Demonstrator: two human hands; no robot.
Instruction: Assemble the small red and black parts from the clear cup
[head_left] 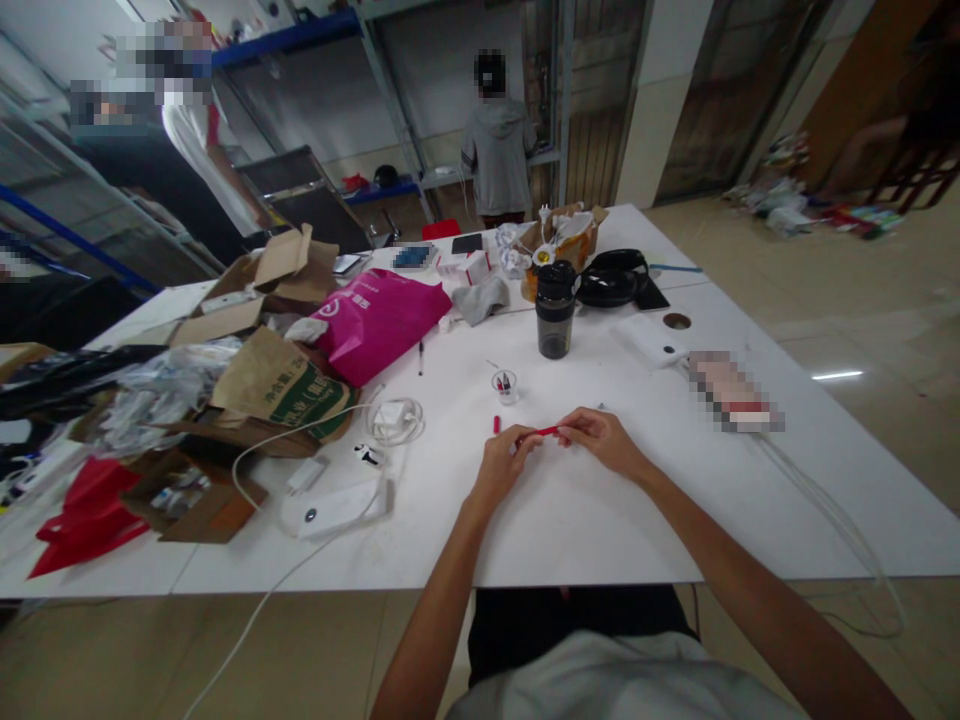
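Note:
My left hand and my right hand meet over the white table, fingers pinched. Between them runs a slim red pen, lying about level, with each hand closed on one end. My fingertips hide both ends of it. Just beyond my left hand a small red cap stands on the table. A small clear cup holding red and black small parts is a little farther off. Near my right fingers lies a tiny grey piece, too small to name.
A dark tumbler stands behind the cup. Leftward are a magenta bag, a charger with coiled cable, a white power bank and cardboard boxes. A phone with a trailing cable lies right. Several people are beyond the table.

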